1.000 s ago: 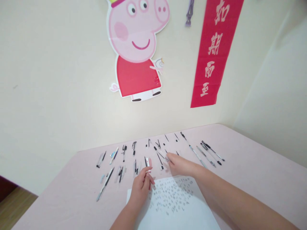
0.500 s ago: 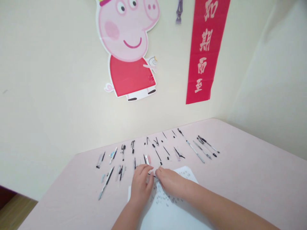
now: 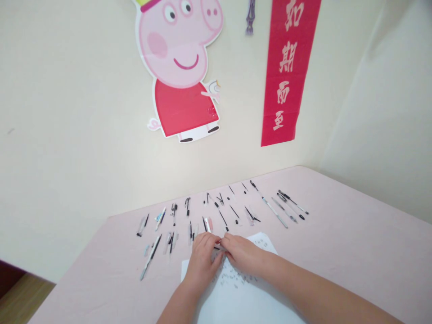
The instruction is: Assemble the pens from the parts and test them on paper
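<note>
My left hand (image 3: 201,258) and my right hand (image 3: 242,253) meet above the far edge of a white sheet of paper (image 3: 243,292) covered in small handwriting. Both sets of fingers are pinched together around a small dark pen part (image 3: 218,246) held between them. The piece is mostly hidden by the fingertips. Just beyond my hands lie a pink-and-white pen piece (image 3: 208,224) and a black refill (image 3: 223,219) on the pink table (image 3: 354,252).
Several pens, caps, barrels and refills lie in rows across the far table, from a clear barrel (image 3: 141,226) at left to whole pens (image 3: 292,203) at right. The table meets a cream wall with a cartoon pig sticker (image 3: 184,67) and a red banner (image 3: 286,67).
My right hand drew back from the row of pen parts to meet my left hand over the paper's far edge. The view shifted slightly right and down.
</note>
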Demonstrator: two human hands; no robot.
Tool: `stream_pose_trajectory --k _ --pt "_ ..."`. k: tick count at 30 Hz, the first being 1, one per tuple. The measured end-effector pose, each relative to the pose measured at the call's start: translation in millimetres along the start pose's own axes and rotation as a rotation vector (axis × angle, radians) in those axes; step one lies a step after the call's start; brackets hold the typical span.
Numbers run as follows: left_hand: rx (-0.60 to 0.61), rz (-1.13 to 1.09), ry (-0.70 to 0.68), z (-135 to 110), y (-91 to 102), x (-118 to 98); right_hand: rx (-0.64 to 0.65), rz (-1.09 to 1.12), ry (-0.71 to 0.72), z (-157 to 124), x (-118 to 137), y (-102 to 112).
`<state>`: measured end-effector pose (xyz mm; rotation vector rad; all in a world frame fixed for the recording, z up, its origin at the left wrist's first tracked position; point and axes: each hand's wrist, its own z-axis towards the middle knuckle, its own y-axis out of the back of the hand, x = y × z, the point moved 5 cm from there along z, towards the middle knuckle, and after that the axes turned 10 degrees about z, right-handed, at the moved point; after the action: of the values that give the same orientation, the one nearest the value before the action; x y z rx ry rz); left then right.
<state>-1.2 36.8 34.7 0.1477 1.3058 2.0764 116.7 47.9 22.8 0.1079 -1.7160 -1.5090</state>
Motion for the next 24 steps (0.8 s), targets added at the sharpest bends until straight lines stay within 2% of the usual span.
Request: stream_pose_trajectory --k 24 --pt "0.052 0.011 -0.018 2.8 -3.4 1.9 -0.053 0.084 -0.023 -3.4 -9.1 10.6"
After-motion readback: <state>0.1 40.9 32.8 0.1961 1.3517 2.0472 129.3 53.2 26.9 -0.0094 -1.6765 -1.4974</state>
